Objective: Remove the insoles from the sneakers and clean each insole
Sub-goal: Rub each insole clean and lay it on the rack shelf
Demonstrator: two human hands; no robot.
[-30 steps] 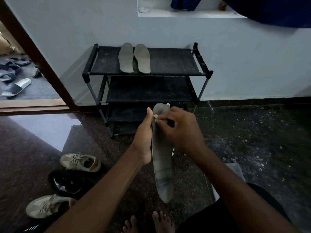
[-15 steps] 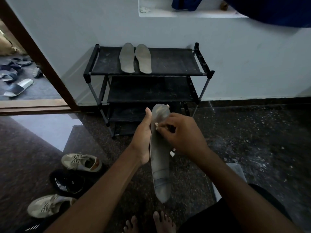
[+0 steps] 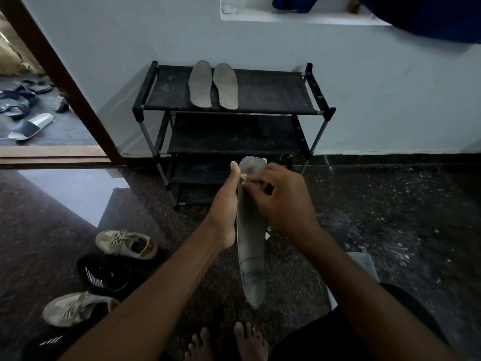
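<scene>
We look down on a dark speckled floor (image 3: 390, 217) that runs to a pale wall (image 3: 390, 100) at the far side. Against that wall stands a black shoe rack (image 3: 260, 92) with fabric shelves. On the floor at the near left lie two beige sneakers (image 3: 126, 243), one farther and one nearer, with a black sneaker (image 3: 109, 276) between them. All three are well apart from the hands.

In the middle, in front of the rack's lower shelves, a grey insole (image 3: 251, 264) is held upright off the floor, with its toe end up and its heel end hanging above a pair of bare feet (image 3: 226, 342). The left hand (image 3: 226, 209) has its grip clamped on the insole's left edge. The thumb lies straight up along that edge, and the fingers wrap behind, with one tip showing past the toe end on the right. The right hand (image 3: 283, 201) has its grip closed too. Its fingers are curled tight and the tips are bunched against the insole's face, just beside the left thumb. We cannot tell whether they also nip something small.

On the rack's top shelf, left of centre, a pair of insoles (image 3: 213, 86) lies flat, side by side and nearly touching.
</scene>
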